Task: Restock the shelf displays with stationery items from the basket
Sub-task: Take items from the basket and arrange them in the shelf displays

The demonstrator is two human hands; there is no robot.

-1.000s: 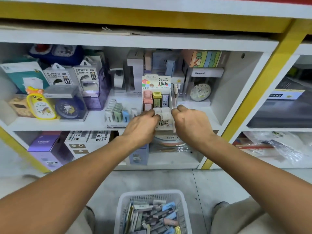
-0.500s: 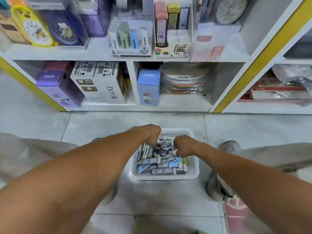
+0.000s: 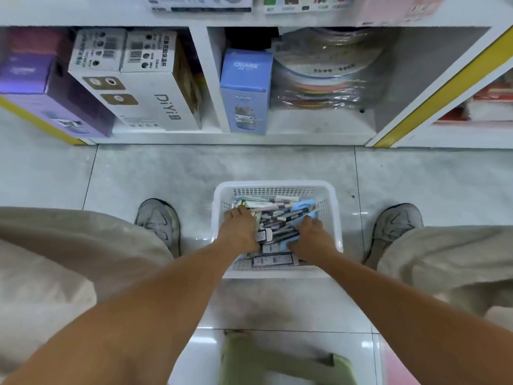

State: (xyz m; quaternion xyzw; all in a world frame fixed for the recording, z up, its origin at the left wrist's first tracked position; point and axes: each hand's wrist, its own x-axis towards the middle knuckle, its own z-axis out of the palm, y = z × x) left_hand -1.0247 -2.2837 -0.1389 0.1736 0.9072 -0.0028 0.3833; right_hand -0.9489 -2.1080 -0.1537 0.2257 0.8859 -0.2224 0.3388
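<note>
A white mesh basket (image 3: pixel 277 187) stands on the floor between my feet, filled with several slim stationery packs (image 3: pixel 277 215) in grey, lilac and blue. Both my hands are inside it. My left hand (image 3: pixel 240 229) lies on the left side of the pile with its fingertips dug in among the packs, so its grip is hidden. My right hand (image 3: pixel 311 234) is on the right side, its fingers curled over a blue pack (image 3: pixel 305 205). Only the front edge of the shelf displays (image 3: pixel 305 6) shows at the top.
The bottom shelf holds a purple box (image 3: pixel 41 87), white DiYi boxes (image 3: pixel 144 87), a blue box (image 3: pixel 245 90) and wrapped round plates (image 3: pixel 327 76). My grey shoes (image 3: pixel 159 220) flank the basket. A green stool (image 3: pixel 277 359) sits under me. A yellow shelf post (image 3: pixel 444 81) is at right.
My hands left the display on the middle shelf and dropped into the basket. My view tilted down to the floor; both hands now sit deeper in the pile.
</note>
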